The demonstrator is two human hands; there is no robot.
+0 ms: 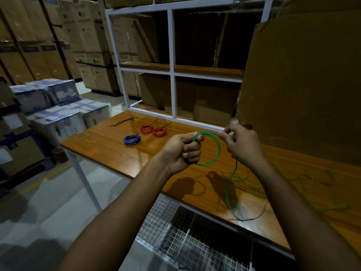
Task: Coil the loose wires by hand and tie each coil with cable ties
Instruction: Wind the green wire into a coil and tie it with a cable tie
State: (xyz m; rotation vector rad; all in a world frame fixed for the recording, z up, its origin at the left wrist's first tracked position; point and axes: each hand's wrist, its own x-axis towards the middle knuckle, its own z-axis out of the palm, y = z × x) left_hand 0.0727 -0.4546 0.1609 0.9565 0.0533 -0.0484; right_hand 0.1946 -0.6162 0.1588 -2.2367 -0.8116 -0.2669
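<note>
A wooden worktable (109, 145) on white legs fills the middle of the view, its left edge and near edge both open to bare grey floor (58, 192). A white shelf frame (172, 61) stands along the table's far edge, backed by brown cardboard. A large cardboard sheet (304, 79) leans over the table's right part, closing that side. Left of the table, past the floor gap, sit plastic-wrapped cartons (58, 106), with taller stacked boxes (35, 40) behind them. A wire mesh shelf (172, 239) lies below the table's near edge.

Above the table's middle, the left hand (183, 151) is curled into a fist around one side of a green wire coil (214, 151), gripping the loops. The right hand (242, 145) pinches the green strand at the top of the coil between thumb and fingertips. The loose green wire (232, 194) trails down from that hand and sprawls in loops on the table near its front edge.

Toward the table's far left part lie a blue wire coil (132, 139) and two red wire coils (154, 130), close together, with black cable ties (123, 122) just beyond them near the far corner.
</note>
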